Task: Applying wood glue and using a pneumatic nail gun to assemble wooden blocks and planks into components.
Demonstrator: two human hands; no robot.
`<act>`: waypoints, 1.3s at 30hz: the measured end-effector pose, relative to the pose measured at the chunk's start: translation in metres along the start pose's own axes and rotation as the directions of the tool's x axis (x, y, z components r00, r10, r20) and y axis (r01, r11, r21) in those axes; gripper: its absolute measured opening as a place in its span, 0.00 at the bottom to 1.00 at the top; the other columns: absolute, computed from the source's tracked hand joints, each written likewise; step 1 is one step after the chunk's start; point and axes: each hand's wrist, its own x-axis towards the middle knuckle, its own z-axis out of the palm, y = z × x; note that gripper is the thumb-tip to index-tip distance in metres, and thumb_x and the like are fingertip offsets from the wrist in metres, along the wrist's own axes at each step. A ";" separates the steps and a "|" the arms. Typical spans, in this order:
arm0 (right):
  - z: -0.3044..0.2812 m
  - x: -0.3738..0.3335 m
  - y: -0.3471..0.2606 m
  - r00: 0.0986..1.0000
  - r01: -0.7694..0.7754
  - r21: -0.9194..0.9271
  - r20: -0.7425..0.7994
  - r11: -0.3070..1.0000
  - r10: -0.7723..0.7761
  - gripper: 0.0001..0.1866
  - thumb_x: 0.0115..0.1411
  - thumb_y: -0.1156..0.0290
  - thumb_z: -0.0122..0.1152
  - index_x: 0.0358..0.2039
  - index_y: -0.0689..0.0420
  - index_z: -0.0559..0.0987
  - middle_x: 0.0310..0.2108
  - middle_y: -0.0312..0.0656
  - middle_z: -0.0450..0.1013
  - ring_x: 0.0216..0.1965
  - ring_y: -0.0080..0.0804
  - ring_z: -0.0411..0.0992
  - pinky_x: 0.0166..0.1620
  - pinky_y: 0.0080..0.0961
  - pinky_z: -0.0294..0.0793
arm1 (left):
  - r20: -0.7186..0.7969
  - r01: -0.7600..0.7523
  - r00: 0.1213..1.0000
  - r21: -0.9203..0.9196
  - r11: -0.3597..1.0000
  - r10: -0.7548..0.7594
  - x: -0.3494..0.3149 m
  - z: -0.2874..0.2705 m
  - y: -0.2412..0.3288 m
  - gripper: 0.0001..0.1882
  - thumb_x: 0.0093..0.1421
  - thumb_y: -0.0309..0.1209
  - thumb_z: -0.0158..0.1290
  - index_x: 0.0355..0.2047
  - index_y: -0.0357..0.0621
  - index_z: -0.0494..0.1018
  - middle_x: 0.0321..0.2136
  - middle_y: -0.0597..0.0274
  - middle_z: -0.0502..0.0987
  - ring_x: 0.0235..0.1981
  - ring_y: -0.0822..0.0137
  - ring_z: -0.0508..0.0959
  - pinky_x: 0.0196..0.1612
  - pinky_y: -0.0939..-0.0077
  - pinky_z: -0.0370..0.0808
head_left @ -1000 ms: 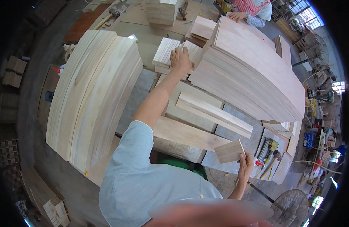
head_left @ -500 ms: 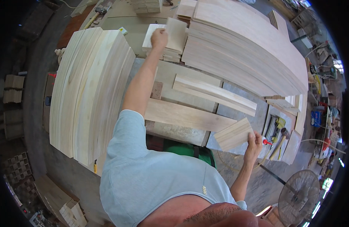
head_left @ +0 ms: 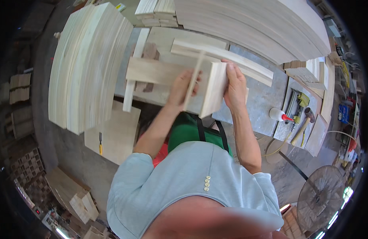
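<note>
Head view (only one): a thin wood panel [head_left: 194, 81], blurred & seen almost edge-on, is gripped in the L hand [head_left: 181, 88], w/ fingers wrapped to its R side; exact thumb contact can't be told. A 2nd panel, rectangular [head_left: 216, 85], is pinched along its R side by the R hand [head_left: 235, 85], thumb near the top. Both pcs are held up, tilted, w/ a gap btwn, over the near side of the grey benchtop [head_left: 257, 101]. Beyond, a flat plank [head_left: 148, 71] & a long wood strip [head_left: 224, 61] are seen lying; to the R, a red-tipped squeeze bottle [head_left: 276, 114] & a hammer [head_left: 308, 115] aren't touched. Step in hand is judged to be handling the pair in mid-air; for the next move, firm holds & lined-up edges are prob. called for.
</note>
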 end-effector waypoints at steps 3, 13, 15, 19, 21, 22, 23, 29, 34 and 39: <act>-0.028 -0.022 0.016 0.998 -0.056 0.067 0.034 0.996 0.054 0.14 0.65 0.62 0.51 0.43 0.59 0.75 0.36 0.35 0.72 0.37 0.18 0.67 0.41 0.18 0.68 | -0.124 0.049 0.991 -0.053 0.997 -0.055 -0.032 0.066 -0.045 0.14 0.66 0.40 0.43 0.42 0.43 0.71 0.30 0.66 0.75 0.26 0.76 0.75 0.28 0.81 0.74; -0.135 -0.107 0.042 0.988 -0.132 -0.186 -0.100 0.974 0.115 0.18 0.66 0.62 0.50 0.48 0.62 0.73 0.40 0.39 0.74 0.40 0.24 0.71 0.45 0.22 0.71 | -0.174 -0.157 0.958 0.348 0.924 0.229 -0.089 0.084 -0.208 0.17 0.63 0.38 0.46 0.47 0.39 0.70 0.37 0.58 0.76 0.36 0.64 0.77 0.41 0.73 0.74; -0.165 -0.115 0.045 0.980 -0.194 -0.199 -0.074 0.961 0.183 0.17 0.66 0.62 0.50 0.47 0.63 0.74 0.39 0.40 0.74 0.39 0.24 0.71 0.45 0.23 0.71 | -0.331 0.093 0.924 0.676 0.731 0.188 -0.114 0.037 -0.240 0.19 0.61 0.38 0.49 0.46 0.36 0.71 0.39 0.49 0.76 0.41 0.56 0.76 0.46 0.68 0.71; -0.205 -0.113 0.050 0.925 -0.377 -0.121 -0.106 0.918 0.365 0.18 0.65 0.61 0.50 0.42 0.65 0.75 0.36 0.40 0.74 0.36 0.24 0.71 0.43 0.23 0.70 | -0.671 0.532 0.722 0.694 0.484 0.169 -0.249 -0.042 -0.320 0.26 0.57 0.44 0.53 0.48 0.36 0.70 0.42 0.46 0.75 0.41 0.54 0.76 0.47 0.66 0.71; -0.230 -0.095 0.057 0.946 -0.309 -0.214 -0.167 0.927 0.277 0.17 0.65 0.61 0.50 0.40 0.65 0.75 0.35 0.40 0.75 0.35 0.25 0.71 0.42 0.23 0.70 | -0.774 0.657 0.514 0.078 0.750 -0.370 -0.288 -0.020 -0.318 0.23 0.60 0.43 0.51 0.49 0.39 0.69 0.42 0.51 0.74 0.41 0.61 0.75 0.47 0.70 0.69; -0.243 -0.086 0.061 0.962 -0.247 -0.303 -0.192 0.920 0.195 0.17 0.65 0.61 0.50 0.39 0.64 0.76 0.34 0.41 0.75 0.34 0.25 0.71 0.41 0.24 0.71 | -0.786 0.656 0.490 0.048 0.753 -0.377 -0.304 -0.010 -0.332 0.23 0.60 0.43 0.51 0.49 0.39 0.69 0.42 0.51 0.74 0.41 0.61 0.75 0.47 0.70 0.69; -0.272 -0.069 0.070 0.957 -0.235 -0.343 -0.245 0.910 0.155 0.16 0.65 0.61 0.50 0.38 0.63 0.76 0.32 0.39 0.74 0.32 0.25 0.70 0.38 0.24 0.71 | -0.762 0.527 0.510 -0.089 0.845 -0.398 -0.313 -0.006 -0.349 0.20 0.61 0.41 0.50 0.48 0.40 0.70 0.40 0.54 0.74 0.40 0.64 0.74 0.46 0.73 0.69; -0.362 0.005 0.084 0.949 -0.206 -0.630 -0.315 0.749 -0.004 0.12 0.62 0.63 0.53 0.29 0.58 0.76 0.20 0.32 0.66 0.21 0.21 0.62 0.24 0.24 0.60 | -0.690 0.321 0.609 -0.236 0.917 -0.391 -0.335 -0.017 -0.371 0.11 0.60 0.30 0.51 0.42 0.40 0.71 0.37 0.62 0.75 0.39 0.71 0.73 0.44 0.78 0.69; -0.390 0.028 0.084 0.945 -0.165 -0.772 -0.301 0.613 -0.125 0.20 0.58 0.62 0.56 0.41 0.69 0.75 0.31 0.43 0.73 0.32 0.32 0.70 0.37 0.30 0.69 | -0.379 0.319 0.806 -0.370 0.873 -0.455 -0.346 -0.020 -0.340 0.10 0.58 0.26 0.51 0.40 0.41 0.72 0.34 0.65 0.75 0.34 0.73 0.73 0.39 0.78 0.70; -0.341 -0.037 0.055 0.919 0.101 -0.990 0.054 0.101 -0.390 0.23 0.60 0.63 0.55 0.48 0.70 0.71 0.43 0.53 0.73 0.44 0.41 0.71 0.49 0.31 0.68 | -0.458 0.634 0.739 0.229 0.738 -0.493 -0.336 -0.038 -0.312 0.11 0.57 0.28 0.51 0.40 0.39 0.72 0.32 0.64 0.76 0.34 0.72 0.74 0.36 0.77 0.70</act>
